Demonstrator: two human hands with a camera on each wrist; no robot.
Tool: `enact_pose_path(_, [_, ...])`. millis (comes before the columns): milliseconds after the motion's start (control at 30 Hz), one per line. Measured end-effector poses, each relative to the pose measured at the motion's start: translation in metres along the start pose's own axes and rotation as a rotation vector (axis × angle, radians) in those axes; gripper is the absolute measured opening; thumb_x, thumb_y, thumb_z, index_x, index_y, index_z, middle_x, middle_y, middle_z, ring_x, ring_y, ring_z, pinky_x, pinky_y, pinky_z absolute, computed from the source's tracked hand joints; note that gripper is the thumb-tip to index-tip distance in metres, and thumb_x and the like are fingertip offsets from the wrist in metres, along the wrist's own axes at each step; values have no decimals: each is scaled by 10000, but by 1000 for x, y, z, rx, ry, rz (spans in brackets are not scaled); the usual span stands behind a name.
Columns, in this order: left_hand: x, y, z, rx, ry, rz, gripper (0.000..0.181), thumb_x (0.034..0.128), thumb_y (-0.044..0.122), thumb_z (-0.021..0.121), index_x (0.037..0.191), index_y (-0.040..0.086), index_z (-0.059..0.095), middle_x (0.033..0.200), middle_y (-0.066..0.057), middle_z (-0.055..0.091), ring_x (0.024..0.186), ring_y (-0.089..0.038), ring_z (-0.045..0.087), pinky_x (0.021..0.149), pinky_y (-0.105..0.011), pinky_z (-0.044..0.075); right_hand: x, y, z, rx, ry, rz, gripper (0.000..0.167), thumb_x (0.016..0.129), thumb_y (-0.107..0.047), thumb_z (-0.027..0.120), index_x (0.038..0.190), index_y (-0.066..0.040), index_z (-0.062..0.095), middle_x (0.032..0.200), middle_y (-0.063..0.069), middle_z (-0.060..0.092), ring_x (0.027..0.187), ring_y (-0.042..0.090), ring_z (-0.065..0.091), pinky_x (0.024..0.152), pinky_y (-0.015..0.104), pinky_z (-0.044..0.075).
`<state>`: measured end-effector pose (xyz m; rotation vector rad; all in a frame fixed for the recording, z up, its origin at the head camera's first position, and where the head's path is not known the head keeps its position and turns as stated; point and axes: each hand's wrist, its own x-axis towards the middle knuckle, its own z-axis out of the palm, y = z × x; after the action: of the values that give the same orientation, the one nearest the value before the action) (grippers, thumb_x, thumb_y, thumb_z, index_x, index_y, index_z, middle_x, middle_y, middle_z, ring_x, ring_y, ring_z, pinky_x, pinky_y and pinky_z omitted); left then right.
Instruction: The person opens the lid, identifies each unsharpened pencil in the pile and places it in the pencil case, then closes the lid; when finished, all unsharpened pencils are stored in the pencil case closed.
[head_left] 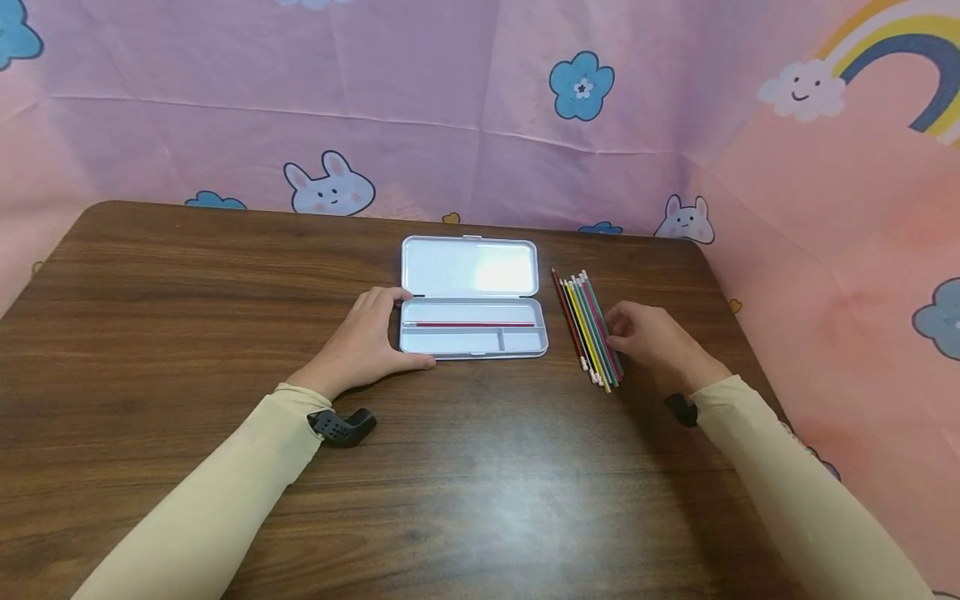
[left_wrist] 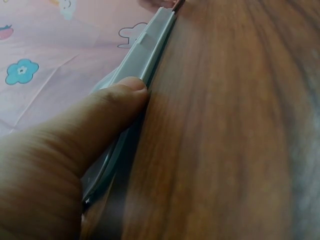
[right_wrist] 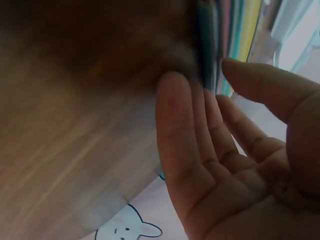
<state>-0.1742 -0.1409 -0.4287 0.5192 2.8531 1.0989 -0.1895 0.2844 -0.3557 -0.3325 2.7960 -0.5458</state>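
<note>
An open white pencil case (head_left: 450,340) lies on the table with its lid (head_left: 442,267) folded back. One red pencil (head_left: 480,324) lies lengthwise in its rear compartment. My left hand (head_left: 363,337) holds the case's left end, thumb along the front side and fingers towards the hinge. In the left wrist view, the thumb (left_wrist: 115,105) presses against the case's edge. To the right of the case, several pencils (head_left: 587,329) lie side by side. My right hand (head_left: 648,337) is at their right edge, fingers loosely bent; in the right wrist view nothing is between thumb and fingers.
The brown wooden table (head_left: 465,483) runs in front of and left of the case. A pink patterned cloth (head_left: 435,108) hangs behind the table and along its right side.
</note>
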Motion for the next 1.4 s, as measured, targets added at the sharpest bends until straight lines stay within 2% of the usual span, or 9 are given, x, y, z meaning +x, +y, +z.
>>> enact_pose_path(167, [0,2,-2,2,-1,-2,1014,738,554,898,1474,60,404,1416,-129,468,1304,-308,405,1112,-544,365,-7,2,6,-54,14,21,271,990,-114,687,1238,-14,640,1094,167,695,925,274,635,754,411,536])
enact_pose_path(367, [-1,2,-2,5,-6,-4,1024,742,565,891,1486,65,396,1426,-132,462,1304,-306,406,1108,-544,374,-9,8,4,-50,9,78,316,989,-150,692,1267,-12,632,1128,198,689,951,304,645,764,438,547])
enact_pose_path(533, [-1,2,-1,6,-7,0,1023,744,570,887,1488,68,396,1423,-135,466,1296,-310,411,1100,-548,379,-12,15,1,-61,17,119,316,986,-175,692,1263,-32,638,1087,170,698,882,269,643,714,390,538])
enact_pose_path(733, [-1,1,-1,10,-7,-1,1014,744,574,885,1484,77,401,1426,-128,465,1294,-301,413,1095,-545,386,-19,21,-3,-53,-5,124,368,986,-226,705,1276,-12,635,1052,148,707,864,241,642,722,380,544])
enact_pose_path(867, [-2,1,-2,3,-7,-3,1015,740,578,885,1482,80,404,1424,-123,464,1293,-299,411,1094,-547,389,-25,23,-2,-57,-13,122,309,986,-172,697,1232,5,641,1015,143,697,824,230,624,676,355,526])
enact_pose_path(1033, [-2,1,-1,2,1,4,1019,736,589,883,1480,85,405,1423,-118,465,1294,-295,411,1095,-542,388,-29,30,1,-90,53,81,204,972,-80,661,1157,4,675,999,156,711,821,247,632,675,384,517])
enact_pose_path(1167, [-1,0,0,8,5,5,1022,731,597,883,1478,87,407,1407,-114,472,1284,-290,415,1093,-532,388,-30,36,-1,-127,115,73,204,949,-79,647,1137,-18,698,1000,151,726,838,266,649,680,416,510])
enact_pose_path(1400, [-1,1,-1,6,4,4,1025,726,597,886,1477,90,408,1396,-114,477,1276,-294,419,1086,-539,394,-30,39,-5,-117,207,50,206,957,-101,657,1151,-44,700,1033,155,723,907,307,674,696,457,515])
